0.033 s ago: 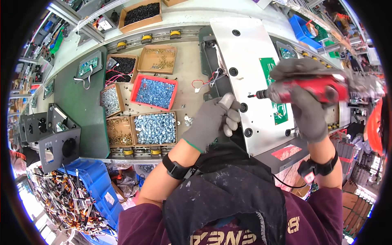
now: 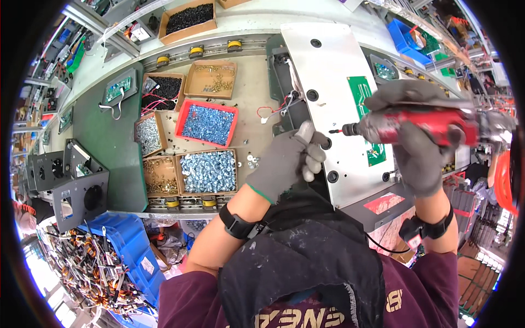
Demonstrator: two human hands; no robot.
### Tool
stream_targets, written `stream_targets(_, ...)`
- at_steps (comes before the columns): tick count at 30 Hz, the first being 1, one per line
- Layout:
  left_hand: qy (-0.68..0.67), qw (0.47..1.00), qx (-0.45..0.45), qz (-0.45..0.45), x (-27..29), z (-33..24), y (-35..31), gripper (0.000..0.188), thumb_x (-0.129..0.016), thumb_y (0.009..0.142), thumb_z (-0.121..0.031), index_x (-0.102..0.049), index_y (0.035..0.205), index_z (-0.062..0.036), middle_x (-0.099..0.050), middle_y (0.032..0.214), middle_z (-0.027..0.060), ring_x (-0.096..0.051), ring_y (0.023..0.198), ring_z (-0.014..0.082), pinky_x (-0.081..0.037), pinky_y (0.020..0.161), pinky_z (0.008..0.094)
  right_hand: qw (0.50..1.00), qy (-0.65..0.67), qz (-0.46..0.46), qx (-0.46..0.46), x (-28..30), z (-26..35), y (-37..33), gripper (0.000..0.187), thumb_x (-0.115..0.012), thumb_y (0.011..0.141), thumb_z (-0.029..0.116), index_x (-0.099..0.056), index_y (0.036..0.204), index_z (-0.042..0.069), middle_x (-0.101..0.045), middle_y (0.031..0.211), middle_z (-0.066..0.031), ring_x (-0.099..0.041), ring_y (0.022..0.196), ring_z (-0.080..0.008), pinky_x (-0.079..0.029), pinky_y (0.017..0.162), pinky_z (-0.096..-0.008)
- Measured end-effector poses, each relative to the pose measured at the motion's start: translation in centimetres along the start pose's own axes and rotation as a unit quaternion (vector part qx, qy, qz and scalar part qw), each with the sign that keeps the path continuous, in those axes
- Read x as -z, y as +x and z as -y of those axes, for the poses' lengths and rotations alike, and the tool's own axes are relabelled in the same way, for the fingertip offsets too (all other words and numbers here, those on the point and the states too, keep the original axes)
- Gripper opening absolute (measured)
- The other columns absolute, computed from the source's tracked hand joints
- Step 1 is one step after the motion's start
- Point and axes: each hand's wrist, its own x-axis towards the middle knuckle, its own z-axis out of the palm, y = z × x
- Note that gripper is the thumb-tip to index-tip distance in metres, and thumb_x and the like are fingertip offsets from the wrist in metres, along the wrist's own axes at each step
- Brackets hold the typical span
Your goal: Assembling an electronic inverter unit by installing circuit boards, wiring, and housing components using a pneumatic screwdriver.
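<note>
My right hand [image 2: 418,158], in a grey glove, is wrapped round a red power screwdriver [image 2: 432,124] held level above a silver metal panel [image 2: 350,180]. The tool's bit points left, over the panel. My left hand [image 2: 290,161], also gloved, is at the panel's left edge, its fingers curled in and the thumb laid along the top. What it holds, if anything, is hidden. Black round feet [image 2: 312,95] sit along the panel. A green circuit board [image 2: 359,98] shows beside the screwdriver, partly covered by it.
Left of the panel stand a red tray of small screws [image 2: 206,124], a carton of washer-headed screws [image 2: 209,172] and a carton of brass parts [image 2: 210,80]. A grey metal housing [image 2: 82,191] stands at far left. Below it, a blue crate [image 2: 123,246] holds wired parts.
The screwdriver and my right hand have shifted slightly; its bit now lies a little further left and lower. My left hand has barely moved.
</note>
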Motion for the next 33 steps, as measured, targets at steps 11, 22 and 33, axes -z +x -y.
stream_targets(11,-0.096,0.995,-0.028,-0.022,-3.9,-0.1,-0.1,0.060,-0.044,0.095,-0.048,-0.046,0.121,0.0054,-0.059,0.066,0.0052,-0.061,0.053,0.0129,-0.049,0.049,0.0244,0.998,-0.025,-0.062,0.018,-1.4,2.4,-3.3,0.051,-0.069,0.078,0.025,-0.044,0.118,0.009,-0.054,0.099,-0.0143,-0.059,0.092,-0.0281,-0.050,0.087,-0.0456)
stream_targets(22,0.055,0.984,-0.064,0.156,-3.0,-0.4,-1.3,0.068,-0.034,0.094,-0.060,-0.055,0.114,0.0020,-0.034,0.042,-0.0039,-0.030,0.034,0.0055,-0.041,0.051,0.0211,0.994,0.059,-0.033,0.089,-1.7,2.4,-2.9,0.048,-0.068,0.077,0.022,-0.046,0.118,0.013,-0.053,0.101,-0.0104,-0.055,0.096,-0.0261,-0.047,0.090,-0.0464)
stream_targets(33,-0.029,0.972,-0.007,0.232,-3.5,-0.1,-1.1,0.066,-0.034,0.096,-0.057,-0.056,0.113,0.0027,-0.030,0.040,-0.0034,-0.027,0.032,0.0066,-0.024,0.034,0.0220,0.994,0.074,0.010,0.085,-0.7,1.9,-3.1,0.045,-0.071,0.077,0.025,-0.046,0.112,0.015,-0.048,0.094,-0.0058,-0.052,0.087,-0.0215,-0.047,0.086,-0.0423)
